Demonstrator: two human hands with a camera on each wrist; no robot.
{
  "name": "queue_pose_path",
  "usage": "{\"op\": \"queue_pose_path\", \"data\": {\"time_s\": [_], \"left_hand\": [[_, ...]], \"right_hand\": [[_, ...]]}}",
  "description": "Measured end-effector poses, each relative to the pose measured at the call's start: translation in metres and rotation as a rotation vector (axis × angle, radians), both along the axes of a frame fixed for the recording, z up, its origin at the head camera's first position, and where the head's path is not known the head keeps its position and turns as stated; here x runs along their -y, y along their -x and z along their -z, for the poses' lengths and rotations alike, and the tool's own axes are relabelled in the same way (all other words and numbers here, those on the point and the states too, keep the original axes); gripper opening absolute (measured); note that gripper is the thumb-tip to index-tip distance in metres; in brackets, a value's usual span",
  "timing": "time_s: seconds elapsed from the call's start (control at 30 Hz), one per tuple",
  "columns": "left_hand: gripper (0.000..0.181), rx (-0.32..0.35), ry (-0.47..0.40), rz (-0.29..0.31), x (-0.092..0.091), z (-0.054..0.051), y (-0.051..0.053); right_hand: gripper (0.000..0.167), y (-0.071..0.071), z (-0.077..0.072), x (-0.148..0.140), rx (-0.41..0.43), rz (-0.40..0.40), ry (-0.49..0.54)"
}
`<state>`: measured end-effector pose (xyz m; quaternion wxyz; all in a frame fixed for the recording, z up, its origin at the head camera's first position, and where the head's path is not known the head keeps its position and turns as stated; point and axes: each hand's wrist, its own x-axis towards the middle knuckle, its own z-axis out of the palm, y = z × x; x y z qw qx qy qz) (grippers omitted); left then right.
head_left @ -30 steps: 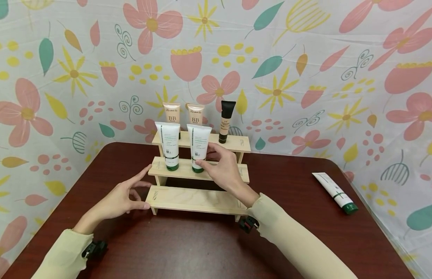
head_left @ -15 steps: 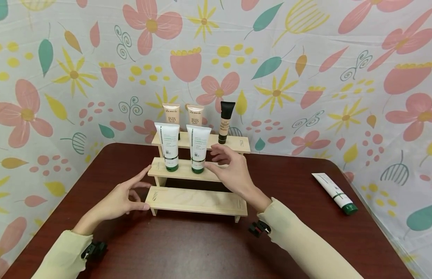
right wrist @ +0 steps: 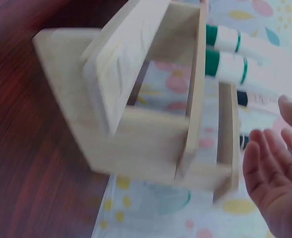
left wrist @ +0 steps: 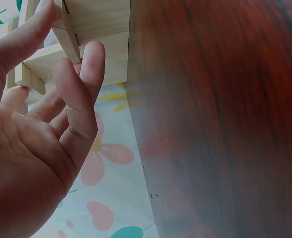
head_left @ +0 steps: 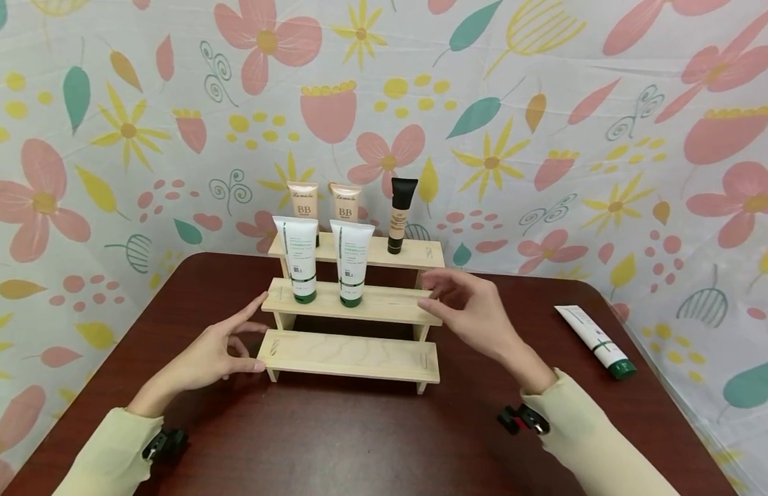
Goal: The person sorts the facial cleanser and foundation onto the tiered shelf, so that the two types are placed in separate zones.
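Note:
A three-tier wooden display stand (head_left: 359, 355) stands on the table. My left hand (head_left: 206, 355) touches its left end, thumb at the front tier and index finger at the middle tier; the other fingers bend loosely. On the middle tier two white squeeze tubes with green caps, a left one (head_left: 299, 258) and a right one (head_left: 353, 262), stand upright on their caps. My right hand (head_left: 473, 313) holds nothing, fingers relaxed, near the stand's right end. Two beige BB cream tubes (head_left: 304, 200) and a black-topped beige tube (head_left: 399, 217) stand on the top tier, the BB pair partly hidden.
Another white tube with a green cap (head_left: 594, 341) lies on its side at the right of the dark red-brown table (head_left: 334, 441). A flower-patterned cloth (head_left: 532, 62) hangs behind the table.
My right hand has let go of the right white tube on the middle tier and moved right, to the stand's right end. The left hand has stayed in place.

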<state>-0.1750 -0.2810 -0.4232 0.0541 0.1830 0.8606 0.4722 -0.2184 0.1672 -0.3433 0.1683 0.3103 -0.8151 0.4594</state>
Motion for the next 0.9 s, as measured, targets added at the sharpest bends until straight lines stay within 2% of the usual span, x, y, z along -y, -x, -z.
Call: {"op": "queue_pose_path", "data": {"time_s": [0.23, 0.43, 0.53, 0.73, 0.9], "left_hand": [[0.114, -0.002, 0.006, -0.012, 0.000, 0.000, -0.001], [0.114, -0.005, 0.014, -0.011, 0.001, 0.000, -0.002], [0.115, -0.004, 0.012, -0.010, 0.000, 0.001, -0.003], [0.115, -0.011, 0.018, -0.007, 0.000, 0.002, 0.000], [0.115, -0.011, 0.019, -0.005, -0.001, 0.003, 0.001]], "right_hand": [[0.036, -0.011, 0.000, -0.052, 0.049, 0.039, -0.040], [0.041, -0.011, 0.003, -0.099, 0.053, 0.091, -0.049], [0.044, -0.011, 0.004, -0.127, 0.073, 0.129, -0.113], [0.039, -0.009, 0.005, -0.185, 0.177, 0.217, -0.234], [0.040, -0.001, 0.013, -0.229, 0.252, 0.226, -0.314]]}}
